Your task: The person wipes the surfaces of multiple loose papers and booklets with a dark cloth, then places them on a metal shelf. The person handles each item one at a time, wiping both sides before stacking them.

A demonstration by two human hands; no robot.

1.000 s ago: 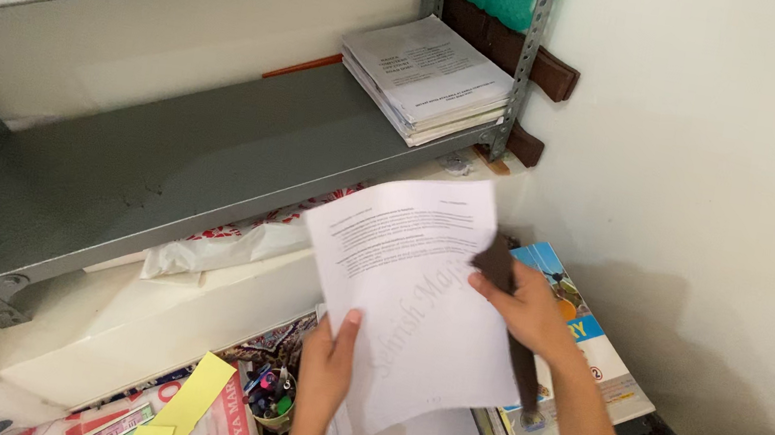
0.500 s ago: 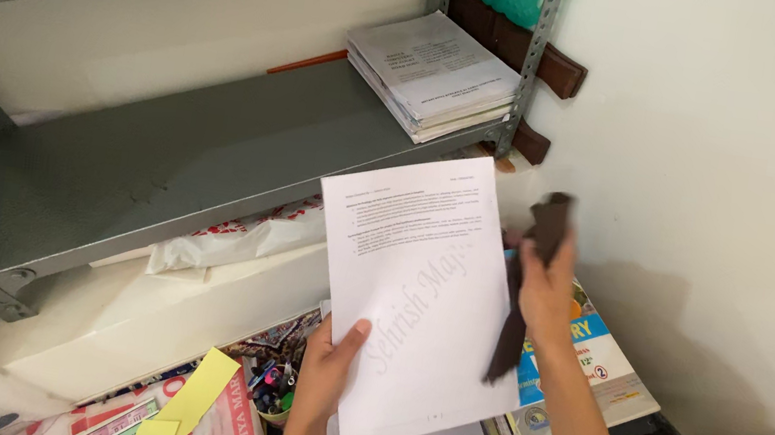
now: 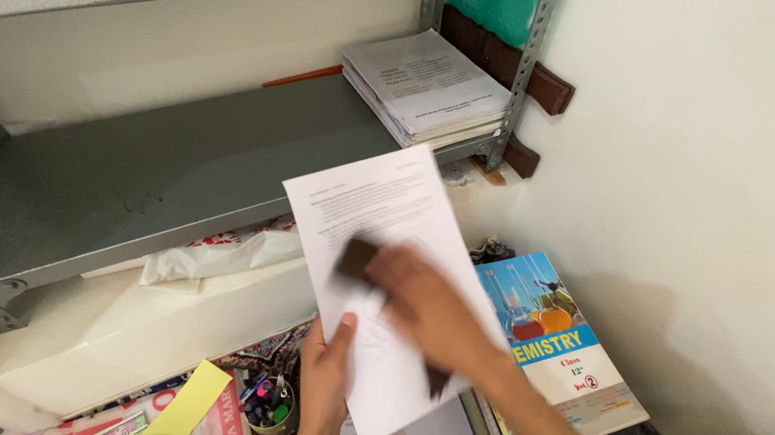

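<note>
white printed paper (image 3: pixel 375 236), a single sheet, is held up in front of the grey metal shelf (image 3: pixel 162 166), tilted so its far edge leans toward the rack. the left hand (image 3: pixel 326 365) grips it from below at the near edge, thumb on the printed face and the other fingers hidden behind the sheet, so it is plainly clenched on the paper. the right hand (image 3: pixel 425 309) lies across the middle of the page, blurred with motion, its fingers closed around a dark brown cloth (image 3: pixel 356 259) that is pressed against the sheet; a strip of the same cloth shows below the hand near the paper's right edge. to do this wipe well, i would judge that the left hand should keep the sheet taut and backed from behind so it does not buckle, and the cloth should travel in light, flat strokes from the held edge outward, never toward the grip, or the page may crease or tear. far right on the shelf lies a stack of printed papers (image 3: pixel 426 87). near right, below the hands, a colourful textbook (image 3: pixel 557 342) rests on other books, with more printed sheets just beside it, and a cup of pens (image 3: pixel 268 403) and yellow paper slips (image 3: pixel 184 406) lie near left.
</note>
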